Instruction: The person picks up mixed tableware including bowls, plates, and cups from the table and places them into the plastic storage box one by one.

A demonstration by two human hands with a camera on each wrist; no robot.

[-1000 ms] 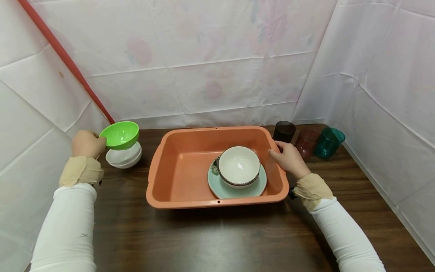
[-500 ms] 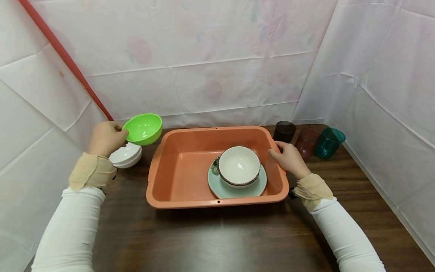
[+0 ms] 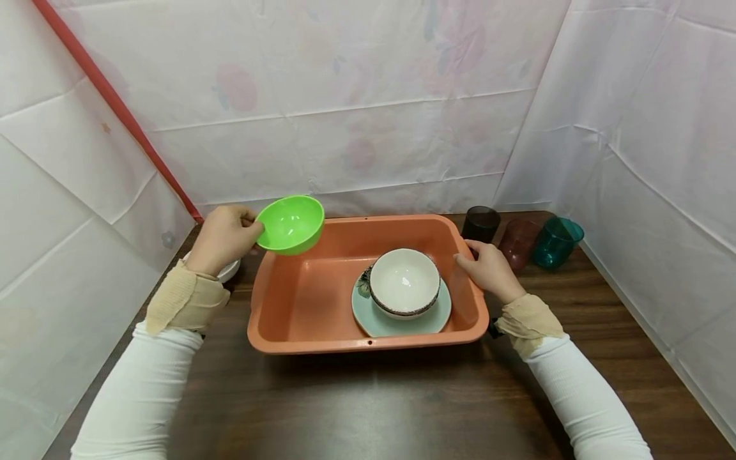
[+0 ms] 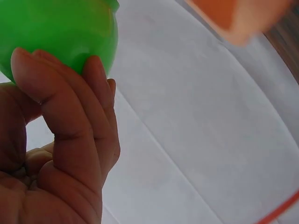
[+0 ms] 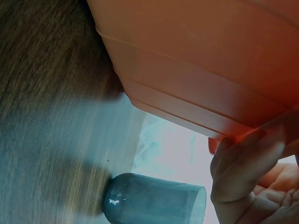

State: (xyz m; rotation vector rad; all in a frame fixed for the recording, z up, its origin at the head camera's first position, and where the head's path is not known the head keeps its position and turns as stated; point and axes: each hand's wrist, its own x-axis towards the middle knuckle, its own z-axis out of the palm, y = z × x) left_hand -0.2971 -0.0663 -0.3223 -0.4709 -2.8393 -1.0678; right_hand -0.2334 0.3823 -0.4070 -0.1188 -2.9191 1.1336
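My left hand (image 3: 225,237) pinches the near-left rim of a bright green bowl (image 3: 292,225), holding it in the air over the back-left corner of an orange basin (image 3: 313,300). In the left wrist view, the fingers press against the outside of the green bowl (image 4: 60,32). My right hand (image 3: 490,268) grips the right rim of the basin, thumb toward the inside and fingers under the lip in the right wrist view. Inside the basin, a cream bowl with a dark rim (image 3: 405,281) stands on a pale green plate (image 3: 368,319) at the right.
Several tinted cups stand right of the basin: a dark one (image 3: 480,223), a reddish one (image 3: 519,244) and a teal one (image 3: 556,241). White bowls (image 3: 229,271) sit on the brown table (image 3: 368,402), partly hidden behind the left hand. White sheeting (image 3: 345,96) encloses the back and sides.
My left hand has carried the green bowl rightward, from above the white bowls to over the basin's back-left corner. The right hand and the basin have stayed in place.
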